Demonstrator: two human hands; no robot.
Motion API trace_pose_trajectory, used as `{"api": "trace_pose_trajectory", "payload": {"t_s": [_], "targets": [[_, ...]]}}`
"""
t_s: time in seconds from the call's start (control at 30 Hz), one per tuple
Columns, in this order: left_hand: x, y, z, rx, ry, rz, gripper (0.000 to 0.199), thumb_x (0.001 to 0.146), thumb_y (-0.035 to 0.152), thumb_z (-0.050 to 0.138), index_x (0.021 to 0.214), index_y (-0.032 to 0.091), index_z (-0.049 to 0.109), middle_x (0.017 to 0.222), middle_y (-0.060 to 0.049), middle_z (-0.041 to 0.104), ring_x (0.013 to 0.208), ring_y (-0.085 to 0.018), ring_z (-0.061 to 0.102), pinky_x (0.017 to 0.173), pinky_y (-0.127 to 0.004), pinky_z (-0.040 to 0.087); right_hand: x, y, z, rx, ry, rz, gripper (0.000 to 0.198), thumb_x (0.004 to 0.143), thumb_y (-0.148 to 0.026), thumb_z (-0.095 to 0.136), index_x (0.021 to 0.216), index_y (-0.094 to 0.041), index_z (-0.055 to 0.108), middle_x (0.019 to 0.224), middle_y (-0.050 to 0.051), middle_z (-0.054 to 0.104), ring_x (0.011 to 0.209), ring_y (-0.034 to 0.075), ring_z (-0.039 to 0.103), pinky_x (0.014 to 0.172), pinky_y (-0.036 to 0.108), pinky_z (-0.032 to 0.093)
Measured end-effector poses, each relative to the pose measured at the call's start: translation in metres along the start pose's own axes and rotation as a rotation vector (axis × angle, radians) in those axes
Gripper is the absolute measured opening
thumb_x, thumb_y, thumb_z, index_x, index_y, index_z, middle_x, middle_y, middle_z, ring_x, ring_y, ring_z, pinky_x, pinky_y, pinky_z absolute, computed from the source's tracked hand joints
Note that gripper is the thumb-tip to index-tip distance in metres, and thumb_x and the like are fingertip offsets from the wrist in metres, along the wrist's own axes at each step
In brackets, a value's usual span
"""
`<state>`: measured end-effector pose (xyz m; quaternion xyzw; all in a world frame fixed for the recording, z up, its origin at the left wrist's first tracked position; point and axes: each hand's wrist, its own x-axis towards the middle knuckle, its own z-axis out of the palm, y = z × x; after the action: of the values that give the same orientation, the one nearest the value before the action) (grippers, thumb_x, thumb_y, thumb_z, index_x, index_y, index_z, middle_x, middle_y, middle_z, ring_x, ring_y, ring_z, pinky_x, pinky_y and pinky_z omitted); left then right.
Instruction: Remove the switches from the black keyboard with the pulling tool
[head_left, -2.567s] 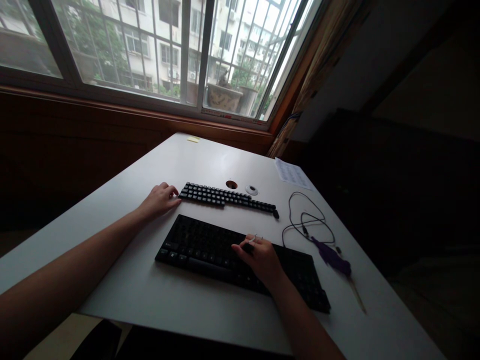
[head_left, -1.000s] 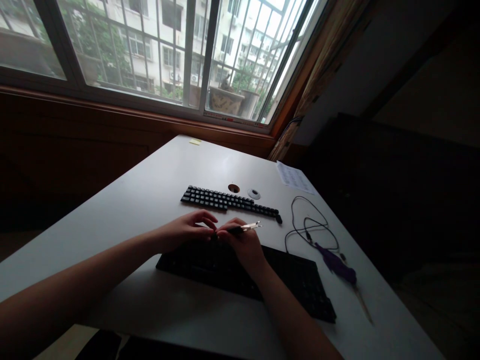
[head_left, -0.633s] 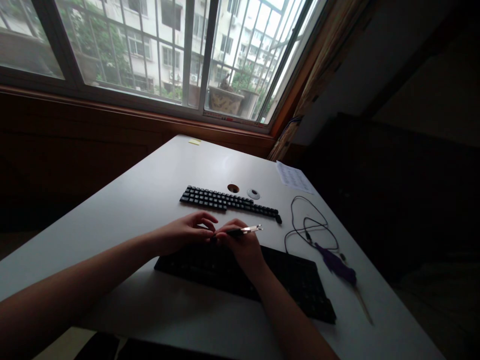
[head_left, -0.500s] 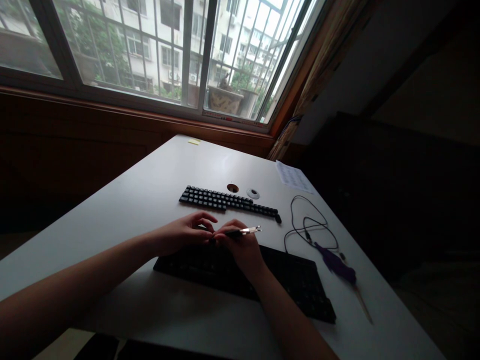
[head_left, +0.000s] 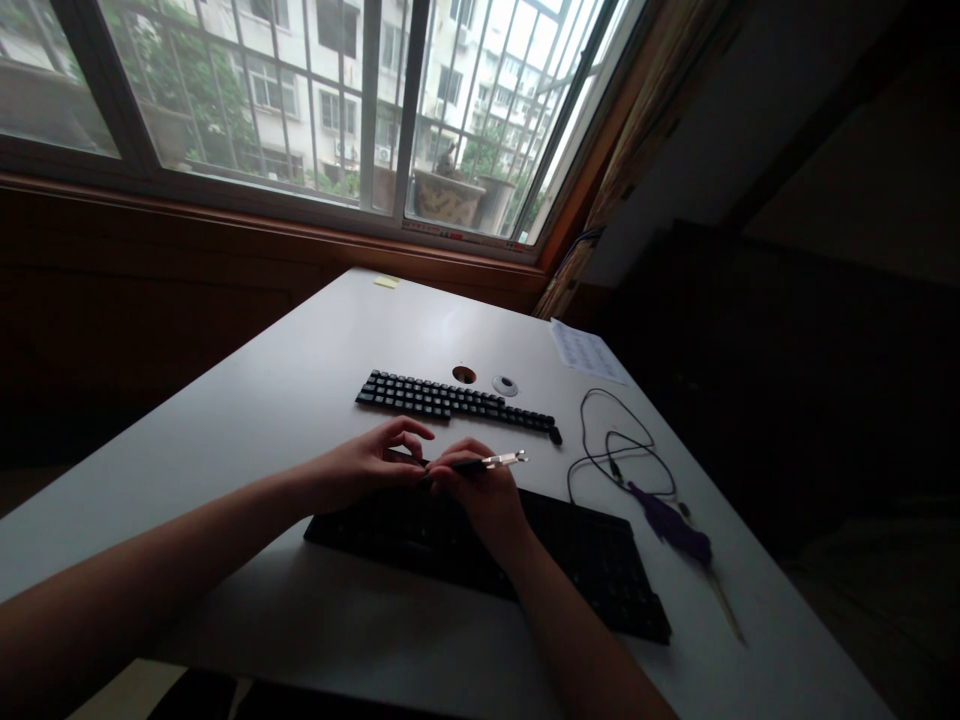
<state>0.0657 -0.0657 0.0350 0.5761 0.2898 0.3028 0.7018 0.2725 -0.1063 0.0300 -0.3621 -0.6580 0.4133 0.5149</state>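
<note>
My right hand (head_left: 484, 500) is closed around a keycap puller (head_left: 504, 460), its black handle in the fingers and its silver forked end pointing right. Fingertip to fingertip with it, my left hand (head_left: 375, 462) has its thumb and a finger pinched together, the other fingers curled and raised. What lies in that pinch is too small and dark to make out. Both hands are over a black keyboard (head_left: 600, 560), which they partly cover. Beyond them, black keycaps (head_left: 450, 397) lie in rows on the white table (head_left: 300, 400), with one loose keycap (head_left: 555, 436) at the right end.
To the right lie a looped black cable (head_left: 652, 440) and a purple brush-like thing with a thin stick handle (head_left: 679, 530). A table hole (head_left: 464, 375), its ring cover (head_left: 505, 385), a paper sheet (head_left: 589, 352) and yellow notes (head_left: 386, 282) are farther back. A barred window stands behind.
Both hands stay almost where they were. The puller's forked end has shifted slightly right. A dark bit seen between the fingertips earlier is now less visible.
</note>
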Motion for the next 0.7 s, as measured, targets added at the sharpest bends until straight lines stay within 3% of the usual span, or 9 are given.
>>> {"api": "trace_pose_trajectory", "payload": {"t_s": [0.33, 0.7], "targets": [[-0.002, -0.003, 0.000, 0.026, -0.039, 0.077, 0.047, 0.077, 0.027, 0.077, 0.118, 0.025, 0.054, 0.100, -0.001, 0.051, 0.098, -0.019, 0.060, 0.085, -0.033, 0.048, 0.002, 0.001, -0.007, -0.011, 0.071, 0.046, 0.020, 0.084, -0.040, 0.071, 0.080, -0.020, 0.071, 0.083, 0.001, 0.064, 0.061, 0.013, 0.065, 0.059, 0.026, 0.053], [0.003, -0.005, -0.011, 0.014, 0.058, 0.068, 0.042, 0.078, 0.027, 0.077, 0.114, 0.026, 0.056, 0.102, -0.001, 0.057, 0.103, -0.020, 0.062, 0.090, -0.035, 0.046, 0.001, -0.001, -0.014, -0.229, 0.209, -0.029, 0.017, 0.089, -0.035, 0.066, 0.079, -0.021, 0.069, 0.081, 0.001, 0.062, 0.077, 0.017, 0.061, 0.075, 0.030, 0.048]]}}
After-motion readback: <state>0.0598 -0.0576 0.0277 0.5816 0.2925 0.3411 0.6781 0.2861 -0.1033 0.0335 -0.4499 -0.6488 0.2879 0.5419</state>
